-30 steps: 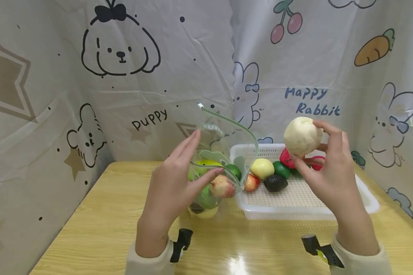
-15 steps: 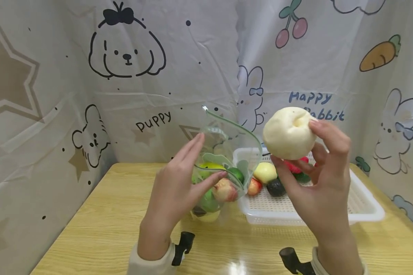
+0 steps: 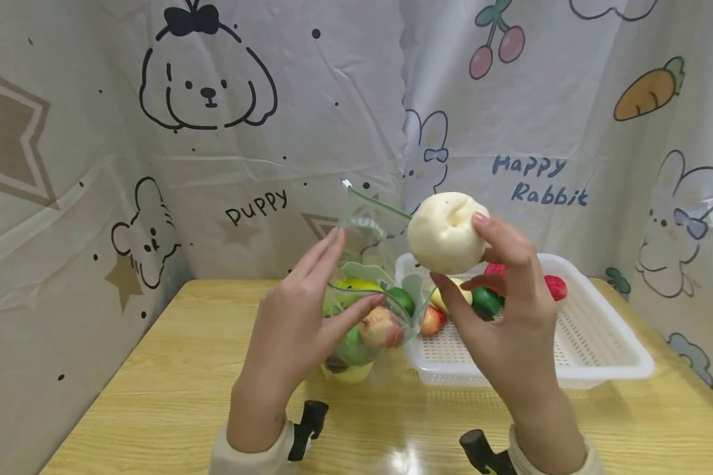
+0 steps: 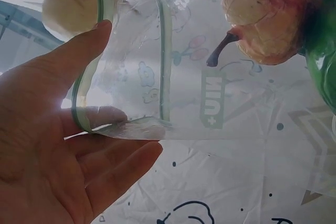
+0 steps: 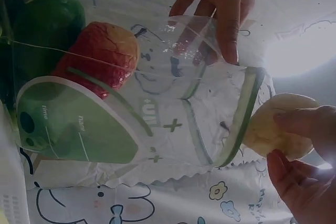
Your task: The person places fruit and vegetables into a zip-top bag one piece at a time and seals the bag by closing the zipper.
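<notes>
A clear zip bag (image 5: 173,103) with a green-edged mouth stands in front of me, holding several pieces of fruit, among them a red-and-yellow one (image 3: 383,326) and a green one (image 5: 50,22). My left hand (image 3: 297,310) holds the mouth apart; the left wrist view has its thumb at one rim and a finger inside the opposite one. Between thumb and fingertips, my right hand (image 3: 513,316) pinches a cream-coloured round fruit (image 3: 445,234) with a puckered dimple. That fruit is right at the bag's mouth, overlapping its rim in the head view.
A white perforated basket (image 3: 606,373) stands behind my right hand. In it lie a pale yellow fruit (image 3: 456,297), a dark green one (image 3: 486,303), a red one (image 3: 555,287) and a red-yellow one (image 3: 432,321). A printed white cloth (image 3: 243,132) hangs around the wooden table (image 3: 172,369).
My right hand has carried the cream-coloured fruit leftward from over the basket to the bag's mouth. My left hand and the bag have stayed about where they were.
</notes>
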The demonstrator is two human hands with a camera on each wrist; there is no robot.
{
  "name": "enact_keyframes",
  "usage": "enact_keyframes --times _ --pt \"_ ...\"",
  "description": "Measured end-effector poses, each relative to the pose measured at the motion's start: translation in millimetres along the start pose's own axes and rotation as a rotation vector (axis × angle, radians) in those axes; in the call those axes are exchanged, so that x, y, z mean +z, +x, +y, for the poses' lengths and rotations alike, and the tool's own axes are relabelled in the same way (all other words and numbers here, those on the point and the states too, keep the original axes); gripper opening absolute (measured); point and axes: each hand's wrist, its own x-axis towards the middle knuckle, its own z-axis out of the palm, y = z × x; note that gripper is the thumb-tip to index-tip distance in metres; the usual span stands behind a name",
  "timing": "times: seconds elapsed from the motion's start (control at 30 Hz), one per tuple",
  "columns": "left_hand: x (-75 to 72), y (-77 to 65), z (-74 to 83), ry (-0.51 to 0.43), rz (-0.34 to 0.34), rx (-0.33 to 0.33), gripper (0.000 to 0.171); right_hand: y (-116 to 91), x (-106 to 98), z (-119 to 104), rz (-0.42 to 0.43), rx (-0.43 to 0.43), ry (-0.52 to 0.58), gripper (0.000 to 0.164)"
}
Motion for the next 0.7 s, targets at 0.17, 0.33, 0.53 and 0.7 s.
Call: enact_keyframes --times 0.17,0.33,0.53,0.7 --pt "0.6 -0.1 -0.2 0.006 0.006 0.000 0.086 -1.7 9.0 2.0 -0.009 -0.024 0.016 0.045" --pt "2.5 0.8 1.2 0.005 -0.004 0.006 0.086 -4.5 13.8 4.8 -0.098 -0.049 -0.015 0.032" --pt "0.9 2.0 0.4 0.000 0.000 0.004 0.088 -2.4 9.9 6.1 -0.115 -0.050 -0.050 0.032" --pt "-1.8 1.2 -1.3 -0.005 -0.003 -0.014 0.089 0.3 4.4 7.2 -0.097 -0.029 -0.068 0.032"
